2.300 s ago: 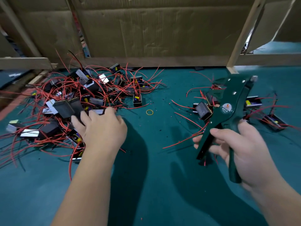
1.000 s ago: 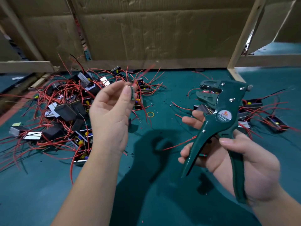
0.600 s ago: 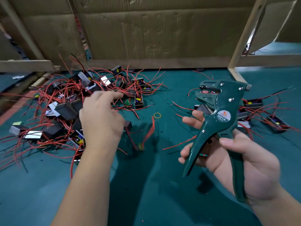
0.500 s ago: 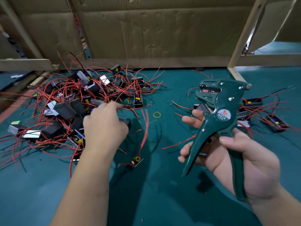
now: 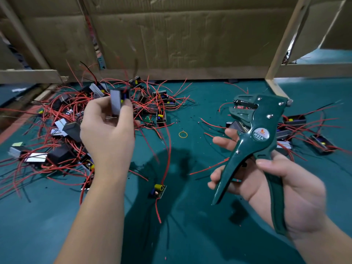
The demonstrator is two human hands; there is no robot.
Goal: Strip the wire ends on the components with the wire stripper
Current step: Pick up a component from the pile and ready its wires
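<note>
My left hand (image 5: pixel 106 134) is raised over the left pile and holds a small grey boxed component (image 5: pixel 116 101) between thumb and fingers, its red wires blurred above it. My right hand (image 5: pixel 276 187) grips the dark green wire stripper (image 5: pixel 255 134) upright, handles spread apart, jaws pointing left at the top. A bare circuit board with a yellow part and red wires (image 5: pixel 158 190) lies on the green mat between my arms. Nothing sits in the stripper's jaws.
A tangled pile of components with red wires (image 5: pixel 62 130) covers the left of the green mat (image 5: pixel 190 235). A smaller group of components (image 5: pixel 304 134) lies behind the stripper. A yellow rubber band (image 5: pixel 183 134) lies mid-mat. Cardboard walls (image 5: pixel 171 40) and wooden slats (image 5: pixel 282 44) close the back.
My left hand dropped a bare board onto the mat, reached into the pile, and has lifted a grey boxed component. My right hand has kept the stripper still.
</note>
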